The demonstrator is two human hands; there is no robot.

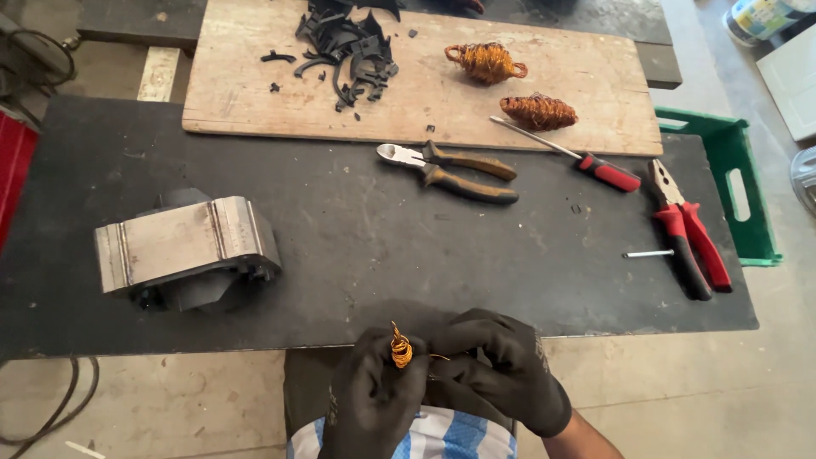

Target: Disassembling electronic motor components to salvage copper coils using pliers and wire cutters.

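Note:
Both my hands wear black gloves and meet at the table's near edge. My left hand (pixel 370 395) pinches a small bundle of copper wire (pixel 400 349), held upright between the fingertips. My right hand (pixel 501 365) is closed beside it and grips a thin strand coming off the bundle. Further out on the dark table (pixel 340 221) lie side cutters with brown and black handles (pixel 450 170).
A metal motor core block (pixel 183 246) sits at the left. A wooden board (pixel 425 93) holds black plastic scraps (pixel 348 47) and two copper wire coils (pixel 484 61) (pixel 537 111). A red-handled screwdriver (pixel 586 161), red pliers (pixel 688 229), a small metal pin (pixel 648 253), a green crate (pixel 739 187) lie right.

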